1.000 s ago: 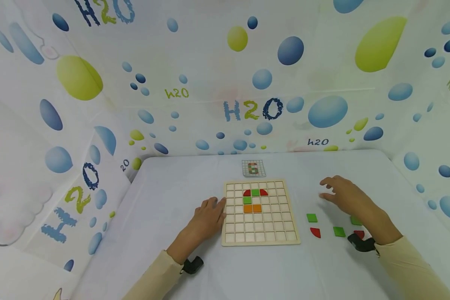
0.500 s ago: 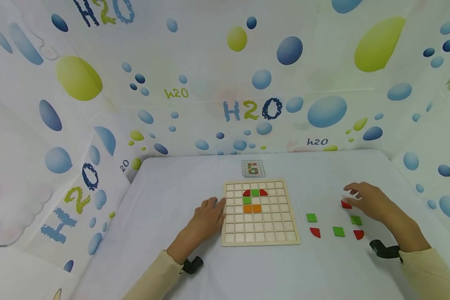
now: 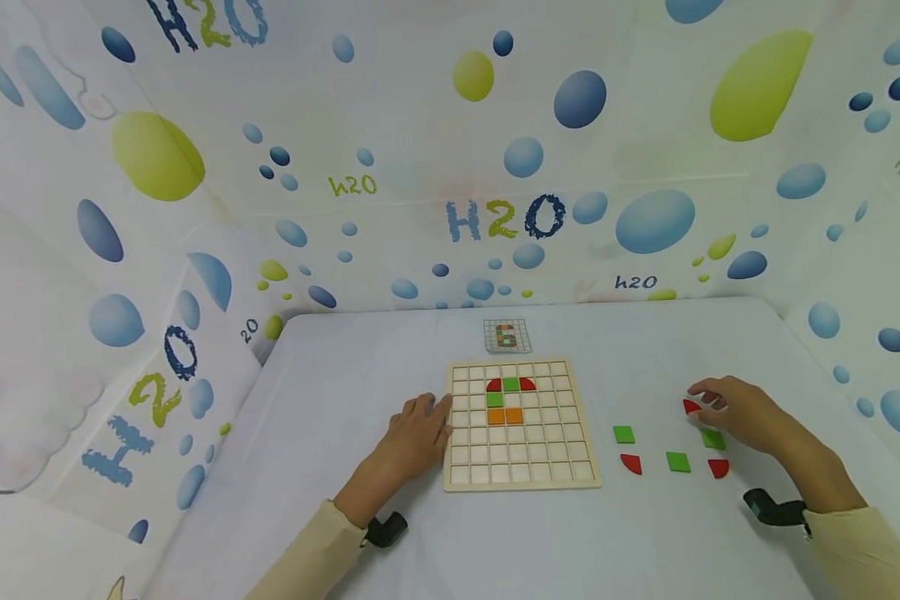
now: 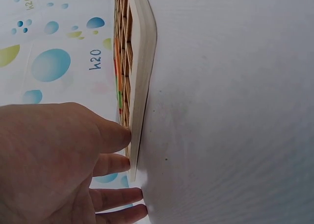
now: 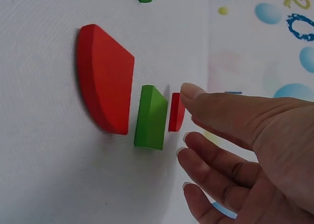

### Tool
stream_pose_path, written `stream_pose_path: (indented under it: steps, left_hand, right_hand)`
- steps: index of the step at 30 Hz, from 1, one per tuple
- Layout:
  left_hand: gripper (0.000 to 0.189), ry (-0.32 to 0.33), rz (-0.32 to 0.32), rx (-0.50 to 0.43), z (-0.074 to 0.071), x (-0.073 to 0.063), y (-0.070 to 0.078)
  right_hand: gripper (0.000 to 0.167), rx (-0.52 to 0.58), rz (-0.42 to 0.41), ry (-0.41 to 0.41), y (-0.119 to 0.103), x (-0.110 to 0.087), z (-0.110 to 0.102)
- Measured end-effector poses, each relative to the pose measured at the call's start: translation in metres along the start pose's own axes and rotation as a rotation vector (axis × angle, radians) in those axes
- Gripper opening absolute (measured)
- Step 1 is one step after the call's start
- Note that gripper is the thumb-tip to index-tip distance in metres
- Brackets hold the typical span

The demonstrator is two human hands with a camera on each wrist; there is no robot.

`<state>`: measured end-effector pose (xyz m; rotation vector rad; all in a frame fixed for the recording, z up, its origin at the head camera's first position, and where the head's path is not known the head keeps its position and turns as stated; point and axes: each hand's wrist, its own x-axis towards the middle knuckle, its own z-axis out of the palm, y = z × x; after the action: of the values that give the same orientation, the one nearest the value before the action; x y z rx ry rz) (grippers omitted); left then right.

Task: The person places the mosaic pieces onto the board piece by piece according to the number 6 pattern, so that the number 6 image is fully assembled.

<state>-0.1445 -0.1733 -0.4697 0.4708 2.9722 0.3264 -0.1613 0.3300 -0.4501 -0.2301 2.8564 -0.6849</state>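
Note:
A wooden grid board [image 3: 552, 476] lies mid-table, with red, green and orange tiles set in its upper cells. My left hand [image 3: 414, 437] rests at its left side; in the left wrist view, thumb and index finger touch the board's edge [image 4: 142, 77]. Over the loose pieces at right hovers my right hand [image 3: 746, 417], thumb and fingers apart. Just by its fingertips lie a red quarter-circle tile [image 3: 691, 407] and a green square tile [image 3: 713, 439]. In the right wrist view, the thumb partly covers the far red tile [image 5: 175, 111]; the green tile [image 5: 151, 120] stands nearer the camera.
Loose green tiles [image 3: 624, 434] and red quarter-circle tiles [image 3: 631, 464] lie between the board and my right arm. A small gridded card [image 3: 506, 336] with a coloured figure lies behind the board. A printed cloth [image 3: 390, 250] rises along the table's back edge.
My right hand has moved right from beside the board to the loose tiles, then slightly down. The left hand and the tiles on the board stay as they were.

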Motion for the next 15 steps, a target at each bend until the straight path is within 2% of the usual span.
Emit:
stream_pose_path:
  steps: [5,15]
  left_hand:
    - [0.053,0.002,0.007,0.006,-0.0013,-0.0003,0.0015]
    - [0.052,0.008,0.003,-0.008,-0.0020,-0.0006,0.0021]
  right_hand:
    - [0.040,0.012,0.008,-0.014,0.0017,0.0006,0.0022]
    - [0.034,0.011,-0.005,0.019,0.0025,0.0014,0.0076]
